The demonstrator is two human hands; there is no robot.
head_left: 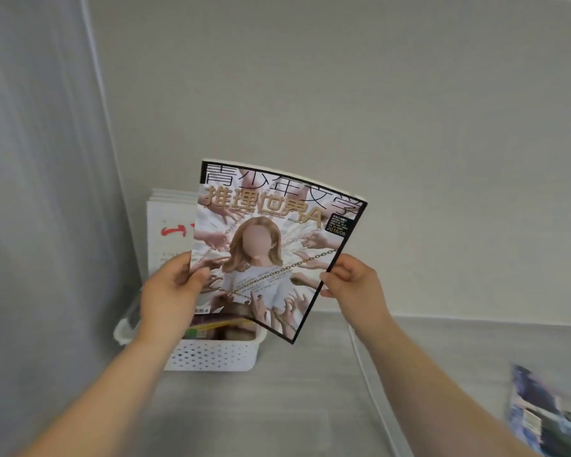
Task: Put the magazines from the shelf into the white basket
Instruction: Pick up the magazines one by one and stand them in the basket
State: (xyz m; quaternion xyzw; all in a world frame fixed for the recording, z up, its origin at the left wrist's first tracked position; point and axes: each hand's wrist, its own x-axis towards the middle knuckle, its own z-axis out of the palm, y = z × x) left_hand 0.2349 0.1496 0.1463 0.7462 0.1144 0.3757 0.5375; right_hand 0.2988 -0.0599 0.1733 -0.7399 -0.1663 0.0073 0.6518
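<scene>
I hold a magazine [271, 245] upright in both hands; its cover shows a figure in white among reaching hands and chains. My left hand [170, 288] grips its lower left edge, my right hand [353, 282] pinches its right edge. Below and behind it stands the white perforated basket [211, 356], in the left corner of the shelf. Several magazines stand upright in the basket, the front one white with red marks [168, 232]. The held magazine's lower edge hangs over the basket's opening and hides most of its inside.
The grey shelf surface [294, 407] runs to the right, against a plain wall. Another magazine [548, 413], blurred, lies at the far right edge of the shelf. A grey side panel [30, 225] closes in the left side beside the basket.
</scene>
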